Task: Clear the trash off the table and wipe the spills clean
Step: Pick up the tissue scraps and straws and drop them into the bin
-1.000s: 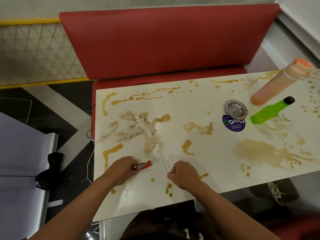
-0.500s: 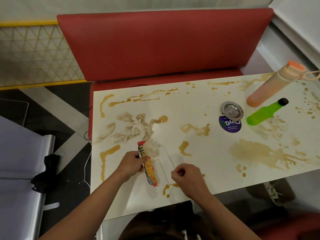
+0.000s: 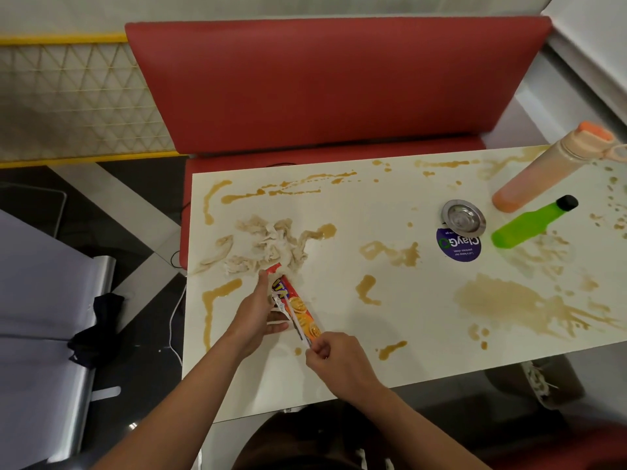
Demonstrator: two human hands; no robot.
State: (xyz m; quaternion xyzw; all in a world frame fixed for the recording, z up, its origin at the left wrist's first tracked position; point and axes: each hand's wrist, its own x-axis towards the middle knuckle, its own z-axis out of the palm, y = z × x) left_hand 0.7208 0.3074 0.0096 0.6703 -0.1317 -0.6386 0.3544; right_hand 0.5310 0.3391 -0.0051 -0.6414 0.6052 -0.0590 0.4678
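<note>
The table (image 3: 339,374) has a smooth, glossy white top, streaked with wet brown spills (image 3: 502,300). Near its left edge lies soggy, crumpled tissue paper (image 3: 268,244) beside a shiny printed foil biscuit wrapper (image 3: 298,308). Towards the right edge stand a polished metal dish (image 3: 463,218) and a translucent green plastic bottle (image 3: 529,225), with smooth red vinyl on the bench (image 3: 322,86) beyond.

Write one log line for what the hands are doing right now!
left hand: holds red-orange biscuit wrapper | right hand: pinches thin white straw | soggy tissue, brown spills: uncleared
</note>
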